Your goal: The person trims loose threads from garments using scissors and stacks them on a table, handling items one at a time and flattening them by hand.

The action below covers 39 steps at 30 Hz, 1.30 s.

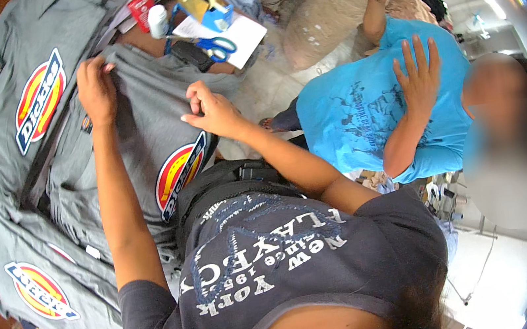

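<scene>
Over grey garment [144,117], left hand [98,93] curled, cannot tell if grip holds it; right hand [217,112] half-uncurled, empty

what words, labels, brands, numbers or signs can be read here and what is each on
I won't copy printed wording, only place it:
Oval badges on gray garments: large, legible lettering
Wearer's dark shirt: white lettering, partly legible
Co-worker's blue shirt: dark print, too small
Red packet: too small
</scene>
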Available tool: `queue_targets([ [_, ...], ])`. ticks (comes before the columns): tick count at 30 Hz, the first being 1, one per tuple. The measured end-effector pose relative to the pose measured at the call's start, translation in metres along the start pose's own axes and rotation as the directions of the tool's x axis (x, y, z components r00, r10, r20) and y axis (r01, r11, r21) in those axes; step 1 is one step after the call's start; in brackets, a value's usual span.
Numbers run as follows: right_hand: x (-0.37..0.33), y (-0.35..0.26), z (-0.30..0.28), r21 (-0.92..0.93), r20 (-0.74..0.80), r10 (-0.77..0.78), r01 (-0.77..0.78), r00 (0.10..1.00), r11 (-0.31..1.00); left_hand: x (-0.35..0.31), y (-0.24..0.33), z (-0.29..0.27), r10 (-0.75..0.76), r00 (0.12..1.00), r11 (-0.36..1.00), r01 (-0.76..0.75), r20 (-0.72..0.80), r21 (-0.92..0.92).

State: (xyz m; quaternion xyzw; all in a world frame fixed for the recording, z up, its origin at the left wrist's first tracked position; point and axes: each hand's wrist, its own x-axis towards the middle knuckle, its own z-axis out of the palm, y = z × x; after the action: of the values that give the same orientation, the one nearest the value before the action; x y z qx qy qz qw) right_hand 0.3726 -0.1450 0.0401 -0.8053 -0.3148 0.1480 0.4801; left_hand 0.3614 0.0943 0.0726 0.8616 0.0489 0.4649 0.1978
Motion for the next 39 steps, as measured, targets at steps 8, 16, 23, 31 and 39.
queue_targets([
  [8,0.013,-0.012,-0.01,-0.015,0.096,-0.198,0.2,0.976,0.98,-0.005,0.001,-0.009,0.037,0.999,0.999,-0.038,-0.031,-0.03],
  [16,-0.009,0.004,-0.027,-0.466,0.624,0.155,0.205,0.766,0.861,-0.007,-0.011,-0.014,0.009,0.997,1.0,-0.011,-0.08,-0.015],
  [23,-0.038,0.013,-0.068,-0.729,0.251,0.38,-0.084,0.89,0.68,-0.006,-0.01,-0.007,0.011,0.998,0.999,-0.013,-0.063,-0.033],
  [31,-0.034,0.016,-0.044,-0.683,-0.154,0.273,-0.302,0.95,0.665,-0.022,-0.052,0.033,-0.289,0.926,0.948,0.241,0.243,0.21],
  [39,-0.036,0.064,-0.051,-0.422,-0.217,0.132,-0.215,0.967,0.881,-0.023,-0.054,0.045,-0.207,0.926,0.936,0.093,0.315,0.34],
])
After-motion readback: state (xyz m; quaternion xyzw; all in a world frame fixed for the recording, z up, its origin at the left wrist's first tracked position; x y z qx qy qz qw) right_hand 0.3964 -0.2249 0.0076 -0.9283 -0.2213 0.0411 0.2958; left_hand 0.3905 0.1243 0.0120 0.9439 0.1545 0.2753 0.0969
